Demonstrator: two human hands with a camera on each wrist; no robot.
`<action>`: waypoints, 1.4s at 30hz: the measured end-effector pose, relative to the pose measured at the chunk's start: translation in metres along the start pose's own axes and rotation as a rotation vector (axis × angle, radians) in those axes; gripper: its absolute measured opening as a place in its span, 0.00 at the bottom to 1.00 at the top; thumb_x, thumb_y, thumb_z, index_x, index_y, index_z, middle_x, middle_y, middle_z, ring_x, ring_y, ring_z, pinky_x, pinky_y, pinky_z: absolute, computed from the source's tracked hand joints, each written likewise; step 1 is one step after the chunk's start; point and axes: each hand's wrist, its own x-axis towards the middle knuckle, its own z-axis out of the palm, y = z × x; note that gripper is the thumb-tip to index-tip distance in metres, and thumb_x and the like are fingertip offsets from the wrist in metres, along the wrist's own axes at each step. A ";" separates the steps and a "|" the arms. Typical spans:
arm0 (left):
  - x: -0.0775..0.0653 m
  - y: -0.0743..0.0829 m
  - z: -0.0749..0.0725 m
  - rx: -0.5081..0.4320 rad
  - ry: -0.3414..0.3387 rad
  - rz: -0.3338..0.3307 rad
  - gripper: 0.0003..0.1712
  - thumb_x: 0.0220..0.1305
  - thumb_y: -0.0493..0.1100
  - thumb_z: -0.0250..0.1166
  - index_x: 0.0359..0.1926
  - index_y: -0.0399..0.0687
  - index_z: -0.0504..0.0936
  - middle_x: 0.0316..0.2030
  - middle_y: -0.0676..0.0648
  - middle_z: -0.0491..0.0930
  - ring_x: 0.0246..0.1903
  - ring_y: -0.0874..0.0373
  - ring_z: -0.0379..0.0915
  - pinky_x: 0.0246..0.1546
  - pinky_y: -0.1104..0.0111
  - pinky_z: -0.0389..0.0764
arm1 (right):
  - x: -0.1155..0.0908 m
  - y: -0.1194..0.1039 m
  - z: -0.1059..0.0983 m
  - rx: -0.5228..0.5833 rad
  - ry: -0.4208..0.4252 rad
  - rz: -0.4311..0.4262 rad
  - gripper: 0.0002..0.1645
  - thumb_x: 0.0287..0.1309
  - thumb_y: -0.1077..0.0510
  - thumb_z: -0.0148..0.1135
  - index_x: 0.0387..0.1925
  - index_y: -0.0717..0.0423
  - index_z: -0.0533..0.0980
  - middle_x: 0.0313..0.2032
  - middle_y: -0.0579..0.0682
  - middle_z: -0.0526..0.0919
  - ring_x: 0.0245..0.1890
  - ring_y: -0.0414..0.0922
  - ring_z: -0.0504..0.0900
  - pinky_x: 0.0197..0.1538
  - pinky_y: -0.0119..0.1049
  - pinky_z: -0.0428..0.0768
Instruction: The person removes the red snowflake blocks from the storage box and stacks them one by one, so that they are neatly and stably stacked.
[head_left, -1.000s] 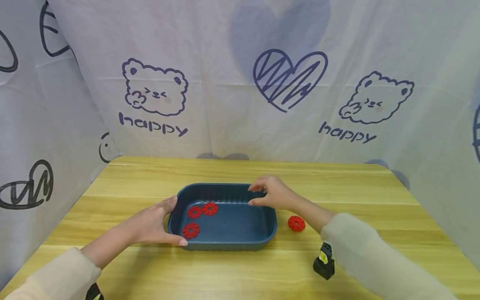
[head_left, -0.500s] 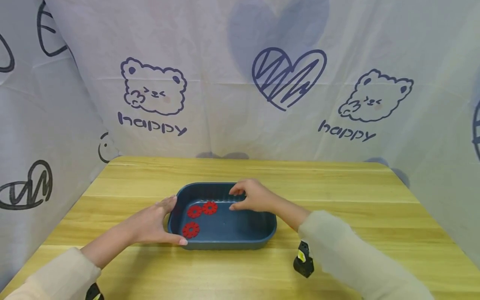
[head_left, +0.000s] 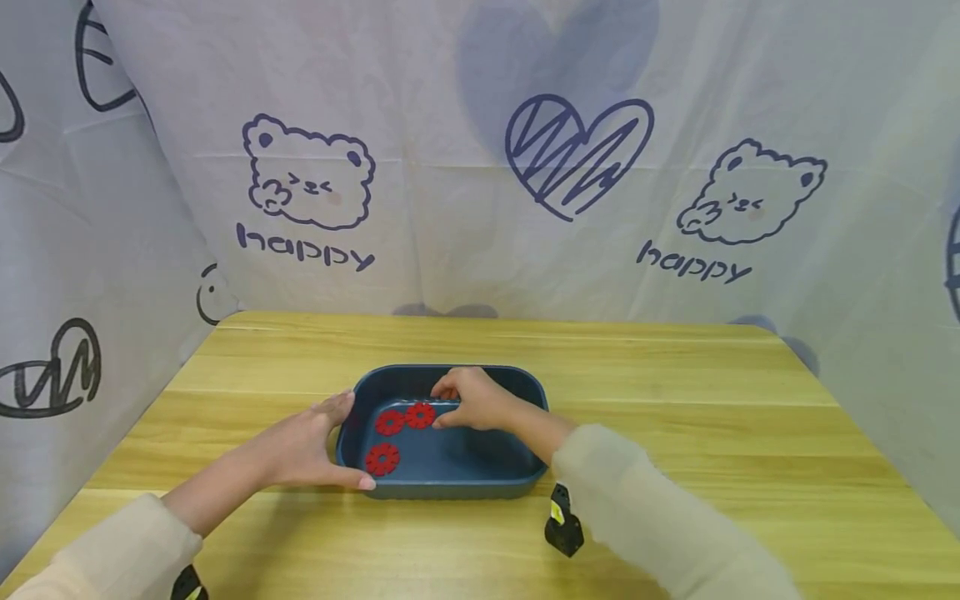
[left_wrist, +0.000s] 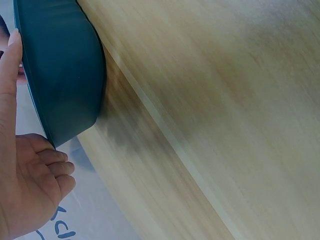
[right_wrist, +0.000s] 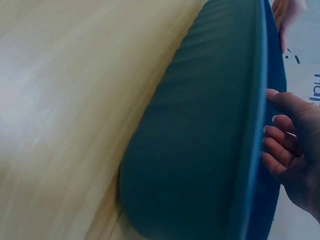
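A dark blue plastic basin (head_left: 457, 492) stands on the wooden table. On its floor, towards the left end, lie three red notched discs: one disc (head_left: 382, 459) near the front and a pair, a left disc (head_left: 389, 422) beside a right disc (head_left: 420, 415). My left hand (head_left: 300, 450) grips the basin's left end, thumb along the front rim and fingers at the far corner; the left wrist view shows those fingers (left_wrist: 61, 167) curled. Inside the basin, my right hand (head_left: 480, 402) is close to the right disc. Its thumb and fingers (right_wrist: 282, 145) are apart and hold nothing.
Bare wooden tabletop (head_left: 712, 400) surrounds the basin. A white cloth (head_left: 442, 275) printed with bears and hearts hangs behind and beside the table. My right sleeve (head_left: 615, 475) crosses the table right of the basin. A black device (head_left: 563, 525) hangs under that wrist.
My right hand has moved left across the basin towards the discs. The red disc on the table right of the basin is now hidden behind my right sleeve. My left hand stays put.
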 end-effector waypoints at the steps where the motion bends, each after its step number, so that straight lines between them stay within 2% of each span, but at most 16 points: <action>1: 0.000 0.000 0.000 -0.001 0.001 0.002 0.71 0.37 0.77 0.64 0.68 0.29 0.54 0.69 0.32 0.52 0.65 0.32 0.52 0.59 0.41 0.63 | 0.002 0.000 0.002 0.002 0.001 0.005 0.24 0.49 0.57 0.70 0.48 0.65 0.78 0.44 0.59 0.80 0.46 0.51 0.78 0.49 0.36 0.77; 7: -0.001 0.000 -0.001 -0.004 0.008 0.011 0.70 0.37 0.76 0.65 0.67 0.28 0.54 0.69 0.31 0.52 0.65 0.32 0.52 0.59 0.42 0.63 | 0.012 0.000 0.014 0.010 0.011 0.037 0.24 0.49 0.58 0.70 0.47 0.66 0.78 0.44 0.59 0.81 0.45 0.51 0.78 0.49 0.37 0.78; 12: -0.001 0.000 -0.002 -0.007 0.008 0.012 0.70 0.37 0.76 0.65 0.68 0.29 0.54 0.69 0.32 0.51 0.65 0.32 0.52 0.59 0.42 0.63 | 0.020 0.001 0.022 -0.029 0.025 0.077 0.25 0.47 0.58 0.71 0.47 0.66 0.78 0.42 0.58 0.82 0.44 0.49 0.79 0.48 0.37 0.78; 16: -0.001 0.000 -0.003 -0.011 0.008 0.013 0.70 0.37 0.76 0.65 0.68 0.29 0.53 0.69 0.32 0.51 0.65 0.32 0.52 0.59 0.42 0.63 | 0.039 0.022 0.036 -0.070 0.002 0.107 0.29 0.43 0.52 0.74 0.47 0.62 0.78 0.36 0.52 0.83 0.38 0.44 0.79 0.46 0.34 0.78; 17: -0.001 0.001 -0.003 -0.011 0.008 0.013 0.70 0.37 0.76 0.65 0.68 0.29 0.53 0.69 0.32 0.51 0.65 0.32 0.52 0.59 0.42 0.63 | 0.047 0.036 0.043 -0.080 0.011 0.078 0.30 0.43 0.47 0.73 0.46 0.60 0.79 0.32 0.48 0.82 0.35 0.41 0.78 0.43 0.31 0.77; 20: 0.000 0.001 -0.003 -0.013 0.005 0.011 0.70 0.37 0.76 0.65 0.68 0.29 0.53 0.69 0.32 0.51 0.66 0.32 0.52 0.59 0.42 0.63 | 0.057 0.049 0.051 -0.109 -0.004 0.093 0.32 0.41 0.44 0.74 0.46 0.57 0.79 0.28 0.44 0.80 0.31 0.38 0.75 0.40 0.28 0.76; 23: 0.000 0.000 -0.003 -0.014 0.005 0.012 0.70 0.37 0.76 0.65 0.68 0.29 0.53 0.69 0.32 0.51 0.66 0.32 0.52 0.59 0.42 0.63 | 0.053 0.038 0.046 -0.107 -0.010 0.127 0.29 0.43 0.48 0.73 0.46 0.58 0.79 0.25 0.45 0.78 0.28 0.38 0.74 0.39 0.29 0.75; 24: 0.000 0.000 -0.003 -0.014 0.006 0.013 0.70 0.37 0.76 0.65 0.68 0.29 0.53 0.69 0.32 0.51 0.66 0.32 0.52 0.59 0.42 0.63 | 0.047 0.025 0.041 -0.110 -0.029 0.168 0.28 0.43 0.53 0.74 0.48 0.60 0.79 0.25 0.48 0.79 0.28 0.39 0.74 0.40 0.30 0.75; 28: 0.000 0.000 -0.003 -0.011 0.014 0.018 0.70 0.37 0.75 0.66 0.68 0.29 0.53 0.69 0.31 0.52 0.65 0.32 0.52 0.59 0.42 0.63 | 0.036 0.007 0.034 -0.147 -0.026 0.173 0.24 0.48 0.58 0.70 0.47 0.63 0.78 0.21 0.47 0.75 0.24 0.38 0.70 0.36 0.28 0.73; 31: -0.001 0.000 -0.003 -0.009 0.013 0.014 0.70 0.38 0.75 0.66 0.68 0.29 0.53 0.69 0.32 0.52 0.65 0.32 0.52 0.59 0.42 0.63 | 0.033 0.002 0.033 -0.170 -0.027 0.168 0.21 0.50 0.58 0.69 0.46 0.63 0.79 0.19 0.45 0.71 0.23 0.37 0.67 0.36 0.27 0.71; 34: -0.001 0.001 -0.003 -0.009 0.005 0.006 0.70 0.38 0.75 0.65 0.68 0.30 0.53 0.69 0.32 0.51 0.65 0.32 0.52 0.59 0.42 0.63 | 0.033 0.002 0.033 -0.145 -0.032 0.172 0.19 0.49 0.59 0.69 0.44 0.63 0.80 0.19 0.45 0.69 0.24 0.38 0.66 0.35 0.28 0.72; 42: 0.000 0.001 -0.003 -0.018 -0.009 0.006 0.69 0.38 0.76 0.65 0.68 0.30 0.52 0.69 0.32 0.51 0.65 0.32 0.52 0.59 0.42 0.63 | 0.032 0.003 0.035 -0.126 -0.012 0.178 0.15 0.49 0.60 0.69 0.40 0.63 0.81 0.24 0.50 0.77 0.26 0.39 0.69 0.37 0.29 0.75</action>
